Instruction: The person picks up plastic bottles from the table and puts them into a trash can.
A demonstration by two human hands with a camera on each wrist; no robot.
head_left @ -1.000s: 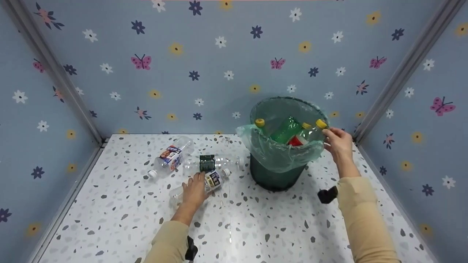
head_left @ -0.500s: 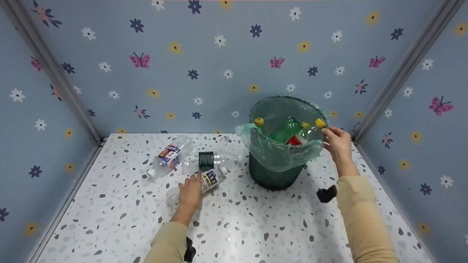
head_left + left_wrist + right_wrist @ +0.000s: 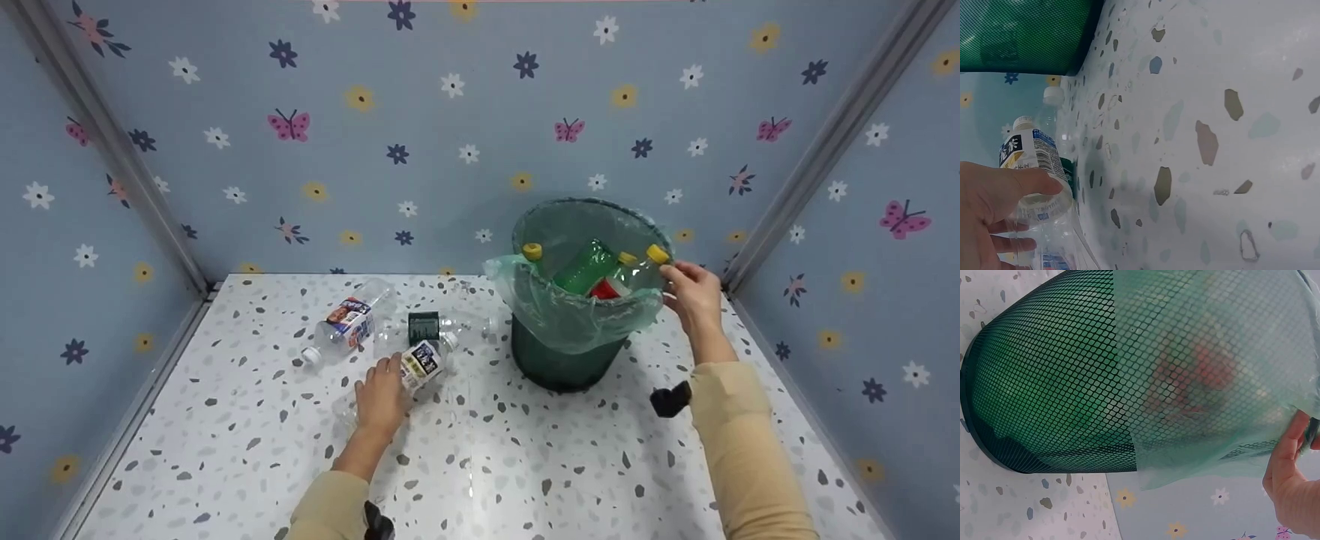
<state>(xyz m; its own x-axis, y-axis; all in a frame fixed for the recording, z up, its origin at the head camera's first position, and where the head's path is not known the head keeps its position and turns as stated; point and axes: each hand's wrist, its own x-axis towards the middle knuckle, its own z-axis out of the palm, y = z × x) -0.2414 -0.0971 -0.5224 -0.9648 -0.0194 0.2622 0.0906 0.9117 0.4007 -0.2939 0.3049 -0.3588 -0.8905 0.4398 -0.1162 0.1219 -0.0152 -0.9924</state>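
Observation:
My left hand grips a clear plastic bottle with a white cap and a white-and-dark label. In the left wrist view the thumb lies across the label's lower part, with the fingers curled round the far side. My right hand pinches the rim of a dark green mesh trash bin, over a green plastic liner folded outward. Inside the bin lie a green bottle and other bottles with yellow caps. The right thumb is partly hidden behind the rim in the right wrist view.
Behind the held bottle lies a clear bottle with a dark green label. Left of it is another clear bottle with a colourful label. All lie on a speckled white tabletop, enclosed by flower-patterned walls.
My left hand and the gripped bottle have shifted left, and the bottle's capped end has turned toward the back. The right hand stays at the bin's rim.

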